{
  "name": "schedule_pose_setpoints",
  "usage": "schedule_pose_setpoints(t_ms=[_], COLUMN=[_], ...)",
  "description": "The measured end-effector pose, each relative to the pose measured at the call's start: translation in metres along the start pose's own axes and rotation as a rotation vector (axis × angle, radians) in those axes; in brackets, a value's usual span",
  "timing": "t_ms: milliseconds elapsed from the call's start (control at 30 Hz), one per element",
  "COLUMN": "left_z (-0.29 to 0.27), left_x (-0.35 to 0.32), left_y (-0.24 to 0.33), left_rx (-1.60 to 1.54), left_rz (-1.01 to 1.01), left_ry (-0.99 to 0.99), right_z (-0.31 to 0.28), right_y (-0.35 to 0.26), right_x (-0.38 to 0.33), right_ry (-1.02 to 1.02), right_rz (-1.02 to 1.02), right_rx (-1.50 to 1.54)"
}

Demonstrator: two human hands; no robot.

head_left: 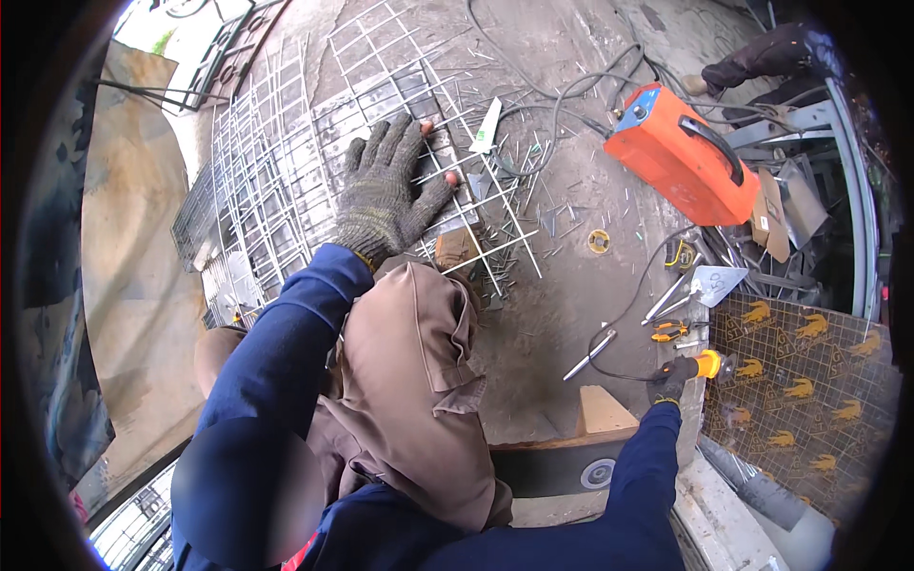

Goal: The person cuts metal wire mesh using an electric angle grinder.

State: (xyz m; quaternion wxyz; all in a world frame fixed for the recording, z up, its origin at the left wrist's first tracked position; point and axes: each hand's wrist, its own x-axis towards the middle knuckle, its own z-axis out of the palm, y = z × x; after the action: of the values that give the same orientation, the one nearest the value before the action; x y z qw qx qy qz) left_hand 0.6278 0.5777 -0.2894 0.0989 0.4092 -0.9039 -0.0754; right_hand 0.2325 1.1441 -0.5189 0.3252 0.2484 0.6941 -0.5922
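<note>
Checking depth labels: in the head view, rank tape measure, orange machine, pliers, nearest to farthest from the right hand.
From the right hand:
1. Pliers: just beyond it
2. Tape measure: past the pliers
3. Orange machine: upper right

The left hand [386,186] hides the wires of the metal mesh [276,181] beneath it. Mesh and knee [409,314] partly cover a wooden block [457,246]. The right hand [671,379] covers the back of a yellow tool [706,364], whose dark tip is too small to make out. A round blur covers part of the left sleeve [300,347]. Another person's legs [766,57] are cut off at the upper right, and the left forearm's elbow cannot be seen.
</note>
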Motion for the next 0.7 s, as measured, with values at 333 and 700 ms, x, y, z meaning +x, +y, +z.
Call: schedule_pose_setpoints(t_ms=[333,700], left_z=[0.003,-0.028], left_x=[-0.005,-0.008], left_y=[-0.005,-0.004], left_rx=[-0.014,-0.106], left_rz=[0.011,0.009], left_ry=[0.032,-0.134], right_z=[0.058,0.114], right_y=[-0.019,0.018], right_x=[-0.169,-0.353], right_ry=[-0.638,-0.674], right_rz=[0.005,-0.322], right_rx=[0.741,0.514])
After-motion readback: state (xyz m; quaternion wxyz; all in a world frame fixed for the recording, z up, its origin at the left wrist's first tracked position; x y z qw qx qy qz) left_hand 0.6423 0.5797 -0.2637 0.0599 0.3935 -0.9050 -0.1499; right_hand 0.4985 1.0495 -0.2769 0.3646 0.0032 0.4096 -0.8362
